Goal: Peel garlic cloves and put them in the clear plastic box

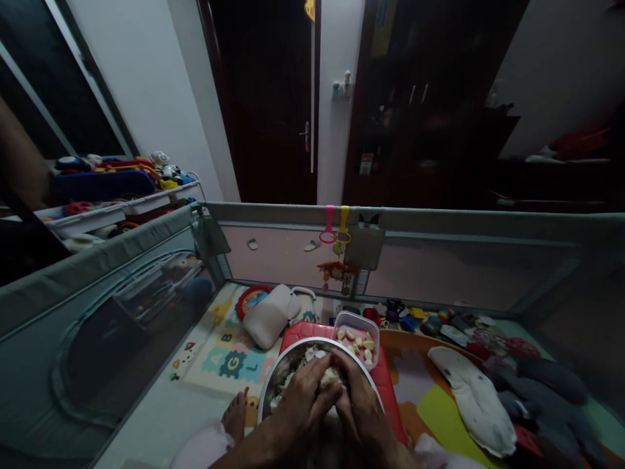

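Note:
Over a round metal bowl (266,384), my left hand (305,391) and my right hand (359,394) come together with fingers curled around a pale garlic bulb (332,378). My fingers cover much of the bulb. Papery whitish garlic skins (310,354) lie in the bowl beneath them. Just beyond the rim, a clear plastic container (346,318) holds several peeled garlic cloves (368,355). Both bowl and container rest on a red stool or box (388,384) with a quilted-looking top.
A fabric playpen rail (273,212) encloses the padded alphabet mat (219,371). Nearby are a white cushioned seat-like object (269,319) and a long white pillow (471,397). Toys (420,319) line the far side; a toy shelf (122,208) stands outside at left.

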Motion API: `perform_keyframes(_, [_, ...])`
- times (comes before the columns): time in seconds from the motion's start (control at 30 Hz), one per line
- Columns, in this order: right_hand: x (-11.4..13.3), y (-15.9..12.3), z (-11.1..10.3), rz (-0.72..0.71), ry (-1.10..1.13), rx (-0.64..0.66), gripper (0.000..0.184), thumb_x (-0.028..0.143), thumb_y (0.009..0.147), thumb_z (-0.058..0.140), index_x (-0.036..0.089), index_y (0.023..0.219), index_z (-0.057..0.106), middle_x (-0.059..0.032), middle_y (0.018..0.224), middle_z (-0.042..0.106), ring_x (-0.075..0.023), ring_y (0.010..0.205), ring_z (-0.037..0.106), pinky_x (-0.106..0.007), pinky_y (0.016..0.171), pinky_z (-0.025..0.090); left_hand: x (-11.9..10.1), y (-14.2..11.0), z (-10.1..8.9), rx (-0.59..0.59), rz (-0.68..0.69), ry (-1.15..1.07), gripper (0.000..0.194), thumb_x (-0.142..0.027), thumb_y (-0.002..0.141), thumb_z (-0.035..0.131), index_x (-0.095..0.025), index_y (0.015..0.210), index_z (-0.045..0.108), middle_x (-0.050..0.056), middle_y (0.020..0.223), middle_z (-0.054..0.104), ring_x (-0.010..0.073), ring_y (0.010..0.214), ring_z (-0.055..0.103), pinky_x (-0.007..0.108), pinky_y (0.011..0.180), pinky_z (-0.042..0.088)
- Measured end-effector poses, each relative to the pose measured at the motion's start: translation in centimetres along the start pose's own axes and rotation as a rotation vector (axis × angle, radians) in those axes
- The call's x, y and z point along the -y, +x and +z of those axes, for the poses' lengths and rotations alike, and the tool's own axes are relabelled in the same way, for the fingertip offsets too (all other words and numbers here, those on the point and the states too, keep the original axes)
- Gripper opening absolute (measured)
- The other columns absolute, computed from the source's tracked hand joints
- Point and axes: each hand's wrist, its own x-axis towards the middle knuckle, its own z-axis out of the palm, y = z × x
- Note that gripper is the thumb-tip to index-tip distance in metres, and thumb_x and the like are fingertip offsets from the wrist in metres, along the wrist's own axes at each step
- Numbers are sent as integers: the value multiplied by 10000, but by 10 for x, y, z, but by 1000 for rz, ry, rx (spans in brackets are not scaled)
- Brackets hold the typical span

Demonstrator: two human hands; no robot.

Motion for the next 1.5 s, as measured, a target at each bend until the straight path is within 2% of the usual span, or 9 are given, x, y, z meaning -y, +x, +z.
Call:
perform_keyframes(0.1, [8, 9, -13, 109, 75, 87, 415, 204, 885, 393, 179, 1299, 376, -137, 1271, 547, -240, 1162, 529, -372, 945, 456, -3, -1, -7, -19, 33, 2, 461, -363, 907, 409, -156, 1316, 455, 127, 1296, 540, 267, 1197, 489, 386, 1019, 390])
perform_keyframes(0.33, [14, 18, -32, 172, 253, 207, 250, 386, 899, 437, 212, 1030, 559, -51, 915, 666, -196, 838, 632, -294, 740, 521, -2, 5, -5, -39, 157, 7, 634, -560, 903, 291, -135, 1360, 401, 150, 1290, 543, 264, 1158, 532, 368, 961, 442])
perform_keyframes(0.53, [2, 1, -14, 116, 147, 81, 339, 398, 940, 336, 252, 1122, 582, -64, 913, 693, -213, 795, 649, -310, 683, 535, -3, 8, 9, -187, 181, 9, 545, -507, 930, 264, -162, 1220, 571, 114, 979, 698, 219, 907, 652, 317, 814, 519])
perform_keyframes(0.8, [-9, -6, 15, 10, 91, -184, 416, 394, 941, 272, 192, 1164, 560, -132, 1024, 678, -262, 917, 651, -379, 749, 537, -18, 12, 12, -261, 42, -134, 475, -408, 925, 312, -130, 1124, 642, 123, 934, 696, 230, 875, 636, 346, 830, 495])
perform_keyframes(0.93, [3, 4, 0, 191, 296, -147, 341, 395, 926, 357, 229, 1127, 576, -97, 1028, 678, -251, 970, 632, -364, 788, 528, -22, 14, 10, -238, -10, -335, 507, -442, 932, 273, -133, 1181, 590, 102, 926, 693, 215, 850, 630, 320, 790, 501])
perform_keyframes(1.1, [10, 16, -13, 577, 823, -47, 304, 487, 849, 501, 267, 1049, 560, -1, 657, 634, -153, 458, 561, -245, 390, 428, -12, 16, 7, -236, -98, -463, 551, -496, 922, 225, -142, 1132, 591, 61, 789, 686, 188, 692, 623, 283, 636, 508])
perform_keyframes(1.23, [5, 20, -19, 729, 1112, -142, 335, 485, 667, 721, 238, 857, 599, 7, 683, 643, -95, 408, 481, -193, 354, 353, 3, 13, -1, -149, -127, -315, 439, -429, 908, 325, -135, 1059, 615, 62, 832, 684, 197, 743, 624, 293, 684, 489])
perform_keyframes(1.33, [2, 21, -24, 752, 1098, -172, 310, 447, 629, 769, 180, 733, 648, 28, 532, 595, -67, 405, 440, -168, 386, 334, 9, 8, -5, -16, -33, 0, 294, -297, 852, 448, -170, 1037, 637, 75, 980, 676, 224, 919, 608, 327, 827, 462])
perform_keyframes(1.5, [3, 20, -27, 778, 1109, -159, 320, 440, 612, 784, 161, 719, 669, 20, 506, 607, -81, 419, 463, -186, 418, 363, 11, 3, 0, 124, 67, 329, 345, -222, 748, 620, -202, 1092, 642, 105, 1038, 643, 262, 966, 578, 387, 843, 470])
